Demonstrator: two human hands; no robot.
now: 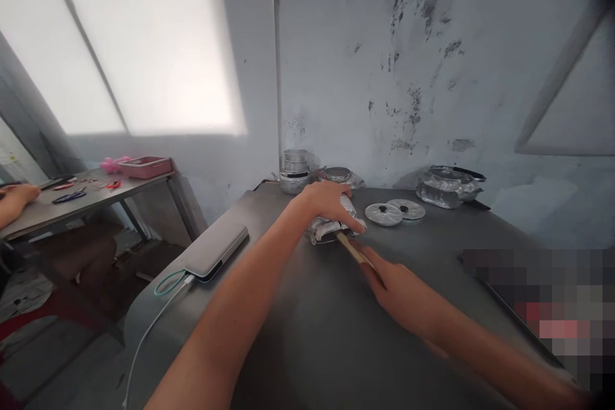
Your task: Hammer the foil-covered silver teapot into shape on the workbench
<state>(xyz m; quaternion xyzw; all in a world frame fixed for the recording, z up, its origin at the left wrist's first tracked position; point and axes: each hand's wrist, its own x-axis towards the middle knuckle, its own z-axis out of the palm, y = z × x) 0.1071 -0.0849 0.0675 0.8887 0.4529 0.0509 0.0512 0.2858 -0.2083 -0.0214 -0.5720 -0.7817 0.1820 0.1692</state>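
Note:
My left hand (329, 200) reaches over a silvery, crinkled-looking object (324, 230) on the grey table, its fingers bent down around the top and far side. Most of that object is hidden beneath the hand, so I cannot tell its kind. A pale wooden-looking stick (352, 248) is gripped in my right hand (391, 278). The stick's far end meets the silvery object's near right side; whether it goes inside is unclear. Two round silvery lids with black knobs, a front lid (383, 214) and a rear lid (414, 209), overlap just right of my left hand.
Along the wall stand stacked metal pots (295, 176), a wrapped round item (336, 174) and a wrapped pan (444, 189). A power bank (218, 250) with a white cable lies left. Another person's hand (22, 195) rests by a side table holding a pink basket (147, 168).

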